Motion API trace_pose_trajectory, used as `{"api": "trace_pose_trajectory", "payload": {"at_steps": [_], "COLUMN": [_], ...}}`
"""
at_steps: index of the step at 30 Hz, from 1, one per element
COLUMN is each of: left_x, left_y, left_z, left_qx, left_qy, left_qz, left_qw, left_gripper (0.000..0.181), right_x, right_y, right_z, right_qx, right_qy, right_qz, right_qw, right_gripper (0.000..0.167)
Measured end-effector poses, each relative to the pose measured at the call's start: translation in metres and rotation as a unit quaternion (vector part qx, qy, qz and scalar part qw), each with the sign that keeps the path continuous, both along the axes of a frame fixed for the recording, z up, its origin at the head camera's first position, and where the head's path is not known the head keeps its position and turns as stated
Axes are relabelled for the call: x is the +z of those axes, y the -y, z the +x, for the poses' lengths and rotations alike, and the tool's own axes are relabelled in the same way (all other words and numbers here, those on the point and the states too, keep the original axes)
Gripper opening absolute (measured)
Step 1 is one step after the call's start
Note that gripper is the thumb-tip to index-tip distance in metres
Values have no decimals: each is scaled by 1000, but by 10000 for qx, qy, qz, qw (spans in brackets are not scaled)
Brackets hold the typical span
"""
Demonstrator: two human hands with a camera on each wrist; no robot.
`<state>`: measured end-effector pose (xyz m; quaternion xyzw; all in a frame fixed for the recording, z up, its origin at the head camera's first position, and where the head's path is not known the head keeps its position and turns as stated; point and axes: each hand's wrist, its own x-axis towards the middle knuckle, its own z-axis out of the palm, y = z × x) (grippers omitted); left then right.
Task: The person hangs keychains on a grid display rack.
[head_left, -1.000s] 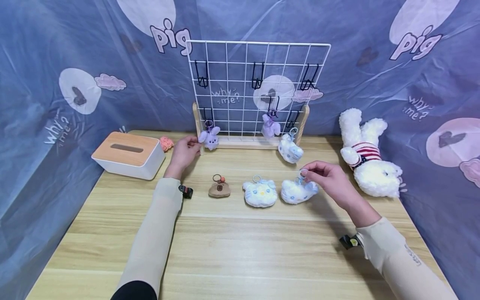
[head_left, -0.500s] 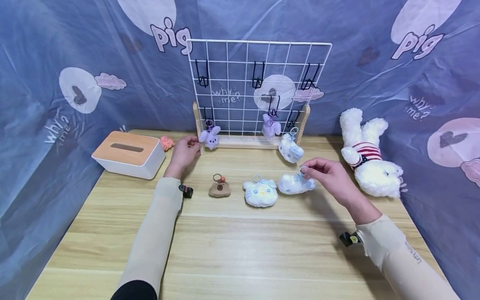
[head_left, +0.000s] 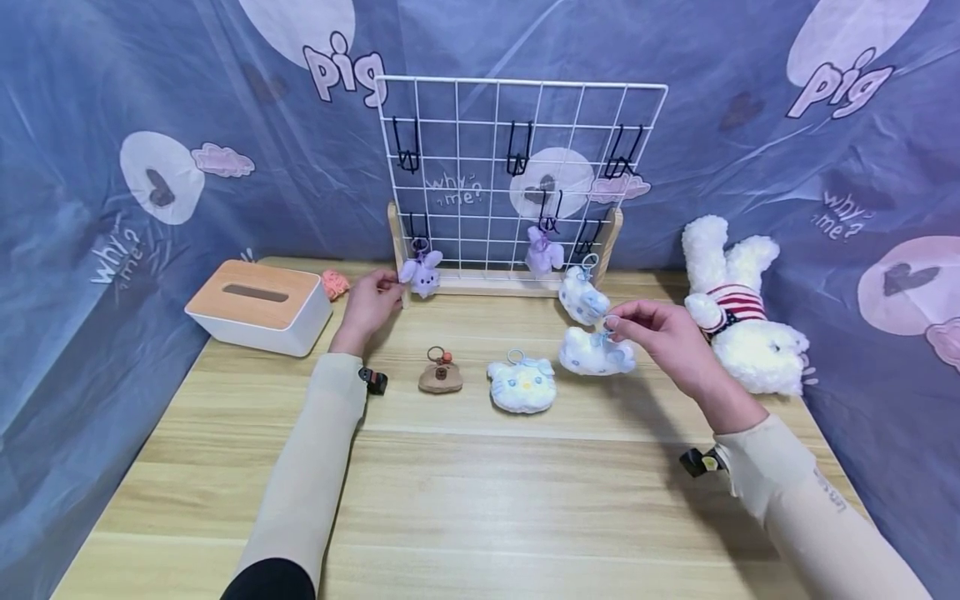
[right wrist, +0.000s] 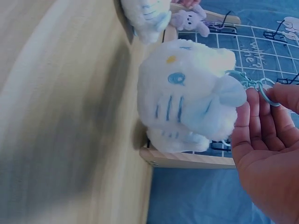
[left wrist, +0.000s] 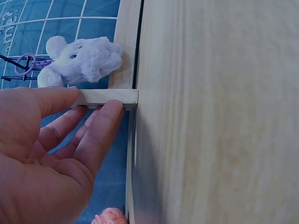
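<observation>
My right hand (head_left: 663, 346) pinches the pale blue ring of a white cat-face plush keychain (head_left: 597, 352), which hangs above the table. Its yellow nose and blue bow show in the right wrist view, with the ring (right wrist: 268, 95) between thumb and fingers. My left hand (head_left: 367, 310) grips the wooden foot (left wrist: 110, 97) of the white wire grid rack (head_left: 495, 158), thumb on one side and fingers on the other. Beside that foot a purple bunny keychain (head_left: 423, 273) hangs from a black hook. Another white plush keychain (head_left: 582, 297) is at the rack's right end; whether it hangs is unclear.
A third white cat plush (head_left: 522, 387) and a brown bear keychain (head_left: 440, 379) lie mid-table. Another purple bunny (head_left: 543, 252) hangs on the rack. A tissue box (head_left: 258, 304) and pink object (head_left: 335, 284) stand left; a large white plush toy (head_left: 742, 312) lies right.
My right hand has lifted the white cat plush keychain off the table and moved it slightly back toward the rack. My left hand stays on the rack's foot.
</observation>
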<state>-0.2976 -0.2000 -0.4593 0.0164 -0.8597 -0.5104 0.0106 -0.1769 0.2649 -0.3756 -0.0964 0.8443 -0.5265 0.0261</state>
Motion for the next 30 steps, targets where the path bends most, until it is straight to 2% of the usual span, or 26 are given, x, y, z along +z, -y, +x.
{"api": "trace_pose_trajectory", "payload": {"at_steps": [7, 11, 18, 22, 25, 30], "left_x": [1, 2, 2, 2, 3, 1], "left_y": [0, 0, 0, 0, 0, 1], "left_z": [-1, -1, 1, 1, 1, 1], "left_qx": [-14, -30, -1, 5, -15, -21], "left_qy": [-51, -52, -14, -30, -28, -17], "left_qz": [-25, -30, -97, -101, -61, -78], "left_qw": [10000, 10000, 10000, 9999, 10000, 10000], "left_gripper": [36, 37, 36, 36, 37, 37], "right_x": [10, 17, 35, 47, 55, 66], "right_y": [0, 1, 3, 2, 2, 3], "right_z": [-5, -8, -16, -22, -27, -35], "right_qx": [-29, -103, -259, -191, -121, -87], "right_qy": [-139, -163, -117, -315, -402, -393], "right_qz": [-154, -297, -171, -193, -673, -1537], "right_qw": [9998, 9994, 9994, 9991, 9968, 9873], "right_gripper": [25, 19, 20, 16, 10, 5]}}
